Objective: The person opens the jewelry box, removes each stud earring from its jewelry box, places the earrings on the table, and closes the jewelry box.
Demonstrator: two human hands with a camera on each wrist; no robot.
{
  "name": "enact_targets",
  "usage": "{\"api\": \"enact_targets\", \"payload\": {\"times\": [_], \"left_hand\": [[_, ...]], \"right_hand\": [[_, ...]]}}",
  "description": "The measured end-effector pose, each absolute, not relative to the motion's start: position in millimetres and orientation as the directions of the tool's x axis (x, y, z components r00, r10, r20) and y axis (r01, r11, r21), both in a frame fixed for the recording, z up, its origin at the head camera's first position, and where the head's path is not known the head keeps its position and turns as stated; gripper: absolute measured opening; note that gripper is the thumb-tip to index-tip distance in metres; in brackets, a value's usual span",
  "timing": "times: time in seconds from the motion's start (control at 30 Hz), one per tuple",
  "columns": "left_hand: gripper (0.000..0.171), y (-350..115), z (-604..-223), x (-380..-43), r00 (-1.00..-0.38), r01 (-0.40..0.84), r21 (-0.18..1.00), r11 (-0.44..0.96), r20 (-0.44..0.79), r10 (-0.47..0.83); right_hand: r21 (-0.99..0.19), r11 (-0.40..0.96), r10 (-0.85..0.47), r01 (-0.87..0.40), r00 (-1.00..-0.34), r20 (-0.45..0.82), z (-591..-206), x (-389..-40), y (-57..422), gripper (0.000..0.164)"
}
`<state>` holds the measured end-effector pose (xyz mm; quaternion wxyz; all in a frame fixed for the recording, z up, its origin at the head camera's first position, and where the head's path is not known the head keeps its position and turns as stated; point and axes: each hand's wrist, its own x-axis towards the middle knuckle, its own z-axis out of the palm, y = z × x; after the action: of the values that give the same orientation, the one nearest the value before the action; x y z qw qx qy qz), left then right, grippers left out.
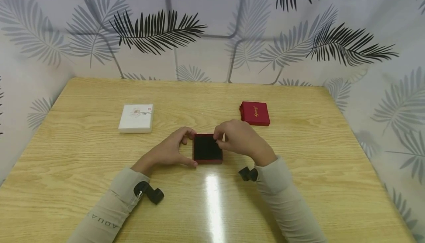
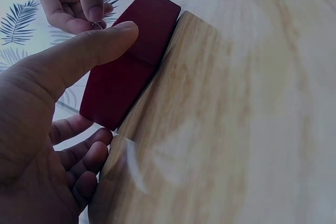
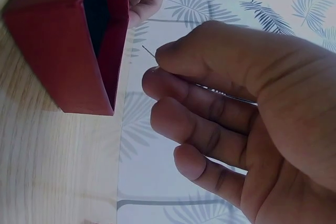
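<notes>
Red square black-lined box (image 1: 208, 161) is held between thumb and fingers of the left grip (image 1: 170, 150) and should be kept steady; near it, a thin metallic piece (image 3: 149, 52), best handled gently, is pinched by the right grip (image 1: 241, 139).

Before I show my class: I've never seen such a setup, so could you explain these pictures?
No machine here, just a person at work, with a bare left hand and right hand. The wide picture comes from a head camera; the other two come from wrist cameras, each watching that hand's work. On the wood-patterned table lie a white box with a floral design, a closed red box with gold lettering, and an open red box with a dark lining. The left hand holds the open red box. The right hand pinches a thin metal piece by it, too small to identify.
</notes>
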<state>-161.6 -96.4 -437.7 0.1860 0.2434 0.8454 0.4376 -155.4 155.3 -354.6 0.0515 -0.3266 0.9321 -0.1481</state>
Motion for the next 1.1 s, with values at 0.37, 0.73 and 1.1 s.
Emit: {"api": "enact_targets", "payload": {"times": [0.37,0.73,1.1], "left_hand": [[0.091,-95.8,-437.3,-160.9,-0.81,0.252,0.831,0.496,-0.099,0.578],[0.091,-97.2,-437.8,-162.3,-0.809,0.258,0.826,0.501,-0.098,0.58],[0.092,-96.5,-438.2,-161.3,-0.809,0.247,0.83,0.501,-0.108,0.578]], "right_hand": [[-0.312,0.75,-0.614,-0.584,-0.789,0.002,-350.3,-155.6,160.2,0.008],[-0.322,0.764,-0.584,-0.559,-0.812,0.023,-349.2,-158.1,168.9,0.005],[-0.329,0.786,-0.552,-0.523,-0.834,0.006,-344.5,-157.7,175.2,0.007]]}}
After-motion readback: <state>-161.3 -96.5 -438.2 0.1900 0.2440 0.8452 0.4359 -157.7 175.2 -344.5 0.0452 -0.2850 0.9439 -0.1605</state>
